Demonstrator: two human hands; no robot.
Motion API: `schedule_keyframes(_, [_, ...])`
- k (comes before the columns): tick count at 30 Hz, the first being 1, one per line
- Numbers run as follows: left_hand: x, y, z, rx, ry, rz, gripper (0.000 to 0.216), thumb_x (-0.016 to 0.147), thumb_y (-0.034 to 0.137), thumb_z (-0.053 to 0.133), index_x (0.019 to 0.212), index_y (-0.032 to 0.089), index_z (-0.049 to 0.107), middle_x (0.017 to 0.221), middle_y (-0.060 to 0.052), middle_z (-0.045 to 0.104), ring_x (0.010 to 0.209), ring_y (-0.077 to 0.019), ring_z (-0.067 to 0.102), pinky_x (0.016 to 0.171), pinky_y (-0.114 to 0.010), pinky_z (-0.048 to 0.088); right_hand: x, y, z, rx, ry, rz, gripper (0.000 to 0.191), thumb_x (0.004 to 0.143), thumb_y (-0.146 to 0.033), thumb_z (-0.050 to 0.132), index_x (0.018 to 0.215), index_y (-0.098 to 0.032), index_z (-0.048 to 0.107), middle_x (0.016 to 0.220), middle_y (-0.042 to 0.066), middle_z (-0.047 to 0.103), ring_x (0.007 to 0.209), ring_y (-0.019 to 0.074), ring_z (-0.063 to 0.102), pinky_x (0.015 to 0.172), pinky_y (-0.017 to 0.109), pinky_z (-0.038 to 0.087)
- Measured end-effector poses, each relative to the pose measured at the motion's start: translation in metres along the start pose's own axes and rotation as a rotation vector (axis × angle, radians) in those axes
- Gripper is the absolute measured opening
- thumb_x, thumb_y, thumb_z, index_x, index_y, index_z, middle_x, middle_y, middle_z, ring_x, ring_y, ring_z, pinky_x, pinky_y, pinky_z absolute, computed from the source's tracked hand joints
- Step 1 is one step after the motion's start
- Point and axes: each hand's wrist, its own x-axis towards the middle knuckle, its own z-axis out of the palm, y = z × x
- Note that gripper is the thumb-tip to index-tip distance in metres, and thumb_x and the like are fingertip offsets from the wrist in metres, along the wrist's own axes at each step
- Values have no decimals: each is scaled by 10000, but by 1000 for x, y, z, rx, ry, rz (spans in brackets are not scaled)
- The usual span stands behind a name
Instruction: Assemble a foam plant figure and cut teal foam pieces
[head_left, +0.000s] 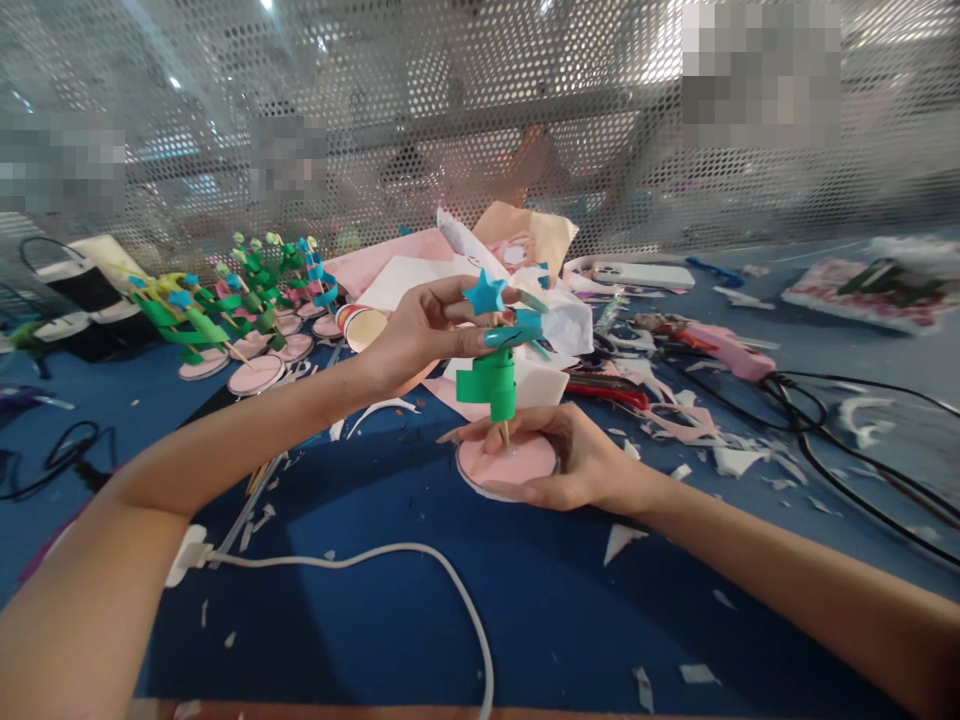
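Blue strip (529,322) pinched in left hand (431,335), pink base (526,465) held in right hand (589,460); might loosen stick (505,434) by tugging.

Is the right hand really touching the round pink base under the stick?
Touching. The head view shows the right hand curled around the pink base, its thumb along the near edge.

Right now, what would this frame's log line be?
left hand: fingers at blue star; right hand: holding pink round base; green paper: wrapped around stick
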Motion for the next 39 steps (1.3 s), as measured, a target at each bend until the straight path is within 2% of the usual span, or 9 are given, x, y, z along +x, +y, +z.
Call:
schedule_keyframes(6, [0, 2, 2, 28, 6, 9, 491, 448, 378, 833, 834, 161, 621, 905, -8, 703, 921, -221, 667, 792, -306, 557, -1, 4, 0, 34, 23, -4, 262, 599, -271, 724, 811, -162, 615, 1064, 109, 672, 1022, 250, 611, 867, 340, 456])
schedule_keyframes(9, [0, 2, 1, 40, -34, 26, 475, 492, 379, 819, 874, 169, 628, 875, -14, 707, 917, -224, 669, 777, -311, 558, -3, 6, 0, -6, 84, 7, 290, 591, -291, 732, 824, -155, 626, 1048, 110, 676, 1031, 259, 604, 870, 340, 458])
schedule_keyframes(15, [0, -1, 3, 14, -126, 107, 394, 556, 336, 799, 884, 187, 643, 905, -29, 700, 954, -242, 660, 794, -338, 551, -3, 3, 1, -401, 343, -21, 321, 610, -356, 695, 865, -163, 678, 899, 74, 692, 850, 225, 612, 772, 339, 468])
schedule_keyframes(18, [1, -4, 4, 32, -72, 135, 394, 547, 336, 803, 874, 185, 642, 905, -29, 693, 949, -238, 660, 819, -350, 541, -2, 3, 3, -615, 469, -94, 259, 631, -400, 676, 779, -188, 675, 850, 68, 689, 840, 229, 590, 786, 362, 453])
schedule_keyframes(22, [2, -5, 5, 73, 9, 147, 428, 511, 322, 821, 870, 175, 639, 879, -24, 691, 928, -219, 662, 847, -347, 523, -2, 8, 3, -795, 607, -162, 227, 652, -390, 672, 777, -201, 667, 853, 66, 687, 847, 230, 588, 808, 379, 450])
schedule_keyframes(28, [1, -5, 5, 103, 49, 172, 463, 526, 351, 810, 925, 191, 639, 840, -13, 693, 902, -195, 662, 835, -323, 517, -3, 12, 1, -948, 678, -206, 214, 665, -392, 668, 757, -199, 664, 858, 65, 693, 787, 218, 552, 729, 370, 463])
schedule_keyframes(39, [3, -5, 4, 100, 65, 192, 453, 507, 340, 818, 880, 167, 627, 755, -2, 658, 837, -179, 660, 802, -321, 522, -3, 12, 3, -1034, 783, -267, 180, 669, -383, 669, 743, -219, 667, 838, 53, 697, 789, 225, 551, 671, 368, 465])
